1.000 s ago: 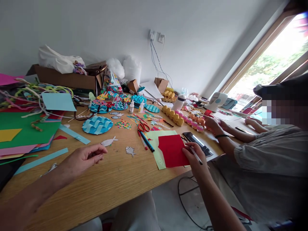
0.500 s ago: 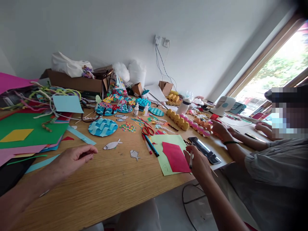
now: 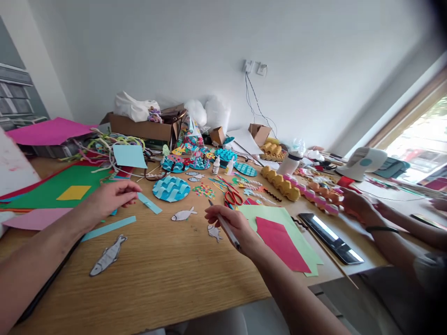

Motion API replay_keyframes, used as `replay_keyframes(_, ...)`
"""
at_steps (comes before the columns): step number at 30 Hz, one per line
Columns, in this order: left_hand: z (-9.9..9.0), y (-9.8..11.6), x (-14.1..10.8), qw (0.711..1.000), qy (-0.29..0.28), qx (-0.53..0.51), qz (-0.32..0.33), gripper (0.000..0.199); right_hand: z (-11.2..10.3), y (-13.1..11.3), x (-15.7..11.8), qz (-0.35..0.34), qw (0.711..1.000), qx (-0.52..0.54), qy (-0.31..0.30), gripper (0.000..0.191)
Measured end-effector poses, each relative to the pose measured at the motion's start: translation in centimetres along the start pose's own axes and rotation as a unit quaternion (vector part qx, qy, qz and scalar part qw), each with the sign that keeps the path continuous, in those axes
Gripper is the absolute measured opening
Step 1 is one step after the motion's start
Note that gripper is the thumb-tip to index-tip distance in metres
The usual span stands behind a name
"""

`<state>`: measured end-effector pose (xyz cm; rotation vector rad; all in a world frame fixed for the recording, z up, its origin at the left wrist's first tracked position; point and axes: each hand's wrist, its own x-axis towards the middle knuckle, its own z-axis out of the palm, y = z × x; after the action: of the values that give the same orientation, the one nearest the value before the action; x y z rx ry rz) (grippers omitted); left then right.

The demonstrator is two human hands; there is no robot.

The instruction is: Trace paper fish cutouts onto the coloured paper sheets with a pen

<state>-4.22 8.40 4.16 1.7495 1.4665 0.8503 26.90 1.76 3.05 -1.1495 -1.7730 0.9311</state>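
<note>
My right hand (image 3: pixel 240 228) is closed around a pen (image 3: pixel 228 230), held above the table by a small cut-out paper fish (image 3: pixel 214 232). To its right lies a red paper sheet (image 3: pixel 281 244) on a light green sheet (image 3: pixel 310 246). My left hand (image 3: pixel 113 200) hovers with loosely bent fingers and nothing visible in them. Near it are two light blue paper strips (image 3: pixel 110 228). A grey paper fish (image 3: pixel 109 255) lies below that hand, and another paper fish (image 3: pixel 184 214) lies between my hands.
Red scissors (image 3: pixel 233 197), a woven blue paper disc (image 3: pixel 171 188) and glue bottles (image 3: pixel 216 165) stand or lie farther back. Coloured sheets (image 3: pixel 49 186) cover the left side. A tablet (image 3: pixel 331 237) lies right, near a co-worker's hands (image 3: pixel 359 204). Egg-carton strips (image 3: pixel 286 184) stretch before them.
The view has swung left. My right hand has moved left with the pen, from the red sheet to the small paper fish. My left hand has risen slightly, and the grey fish below it now shows.
</note>
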Motion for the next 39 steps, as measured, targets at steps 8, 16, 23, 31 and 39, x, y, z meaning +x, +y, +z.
replay_keyframes(8,0.8,-0.4,0.0,0.967,-0.122,0.206,0.083,0.035,0.1,1.4,2.2,0.098,0.96,0.257,-0.056,0.029)
replay_keyframes(16,4.8,1.5,1.1,0.939,-0.185,0.252,0.142,0.029,0.2,2.3,4.1,0.114,0.99,0.076,0.026,0.05)
replay_keyframes(23,6.1,1.1,2.8,0.917,-0.209,0.284,0.186,0.027,0.1,1.8,1.6,0.117,0.931,-0.345,-0.029,0.016)
replay_keyframes(31,6.1,0.4,4.0,0.914,-0.22,0.301,0.159,0.028,-0.5,3.1,0.2,0.177,0.904,-0.382,-0.079,0.019)
replay_keyframes(39,4.9,0.6,3.9,0.913,-0.243,0.297,0.141,0.029,0.8,1.7,1.9,0.111,0.923,-0.361,-0.071,0.02)
